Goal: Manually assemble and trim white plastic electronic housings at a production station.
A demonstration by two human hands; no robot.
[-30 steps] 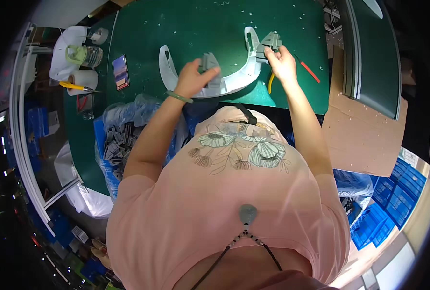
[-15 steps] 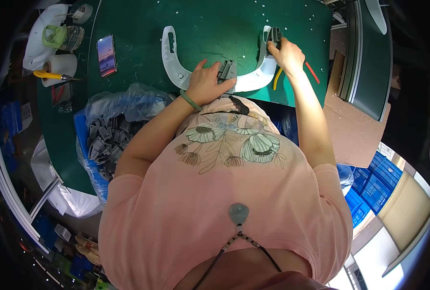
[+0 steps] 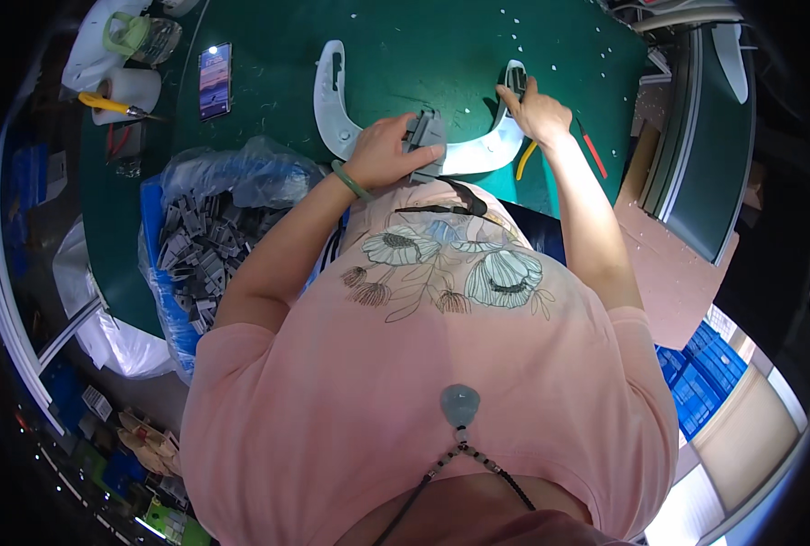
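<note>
A white U-shaped plastic part [image 3: 482,156] lies on the green table, its two arms pointing away from me. My left hand [image 3: 388,150] is closed on grey plastic pieces [image 3: 427,146] at the near middle of the curve, thumb across them; how many it holds I cannot tell. At the tip of the right arm, my right hand [image 3: 539,114] grips a small dark grey plastic piece [image 3: 516,82] between thumb and fingers. That piece sits in or over the slot there. An open slot shows in the left arm's tip.
A blue crate [image 3: 153,237] lined with clear plastic holds many grey pieces at my left. Pliers with a yellow handle [image 3: 526,162] and a red handle [image 3: 594,156] lie under my right wrist. A phone [image 3: 215,82], a yellow-handled tool [image 3: 105,102], a roll [image 3: 136,91] and a bottle [image 3: 155,41] are at far left.
The dark grey piece now sits lower at the right arm's tip, with my right fingers farther over it. My left hand keeps its grey pieces. The whole view has shifted slightly.
</note>
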